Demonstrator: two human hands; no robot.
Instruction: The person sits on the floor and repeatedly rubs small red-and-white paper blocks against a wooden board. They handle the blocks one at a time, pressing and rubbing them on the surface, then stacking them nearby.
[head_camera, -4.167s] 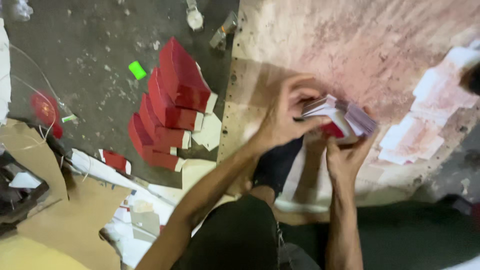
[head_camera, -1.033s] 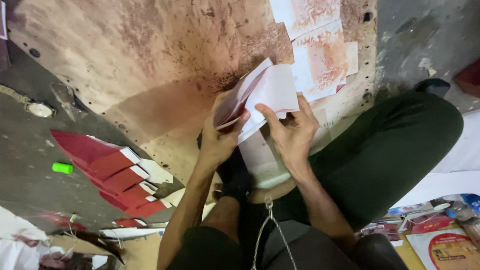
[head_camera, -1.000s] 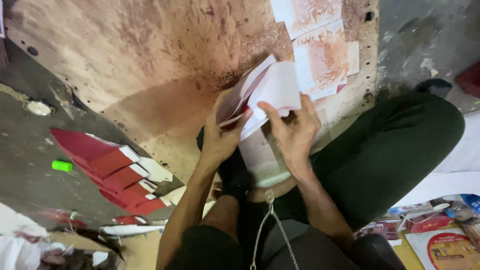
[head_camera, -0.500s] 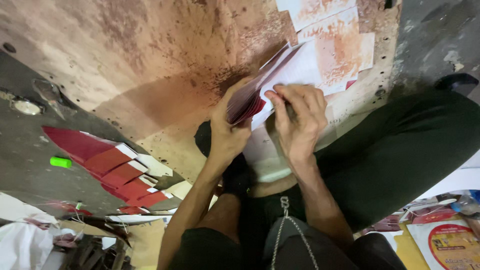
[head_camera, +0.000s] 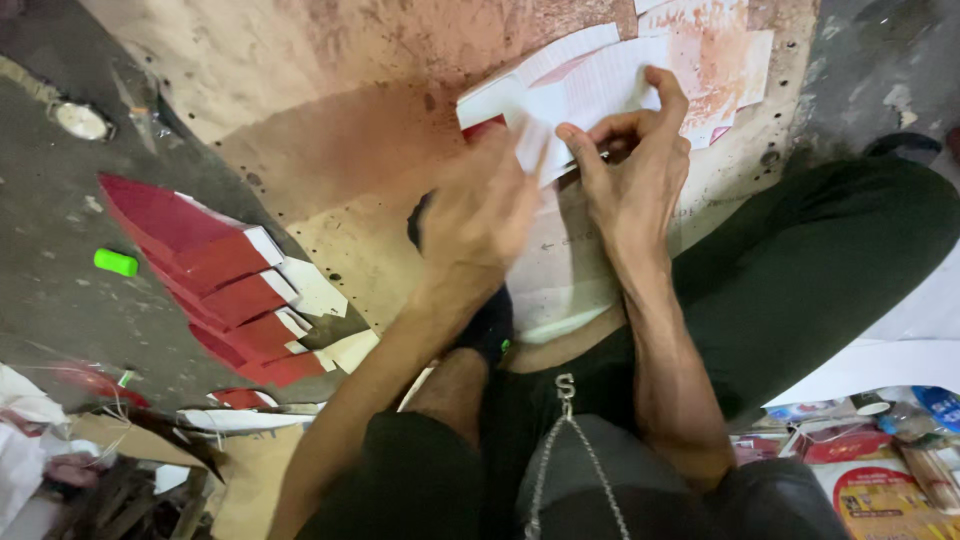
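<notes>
White card sheets (head_camera: 590, 85), upper centre of frame, pinched in right hand (head_camera: 630, 180). Left hand (head_camera: 480, 215) blurred, closed on the stack's red edge. Red folded boxes (head_camera: 215, 275) lie fanned at left.

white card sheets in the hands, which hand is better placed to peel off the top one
Left, probably. The right hand already pinches and steadies the white card sheets, while the left hand, blurred, rests against their near edge and looks freer to slide one off.
</notes>
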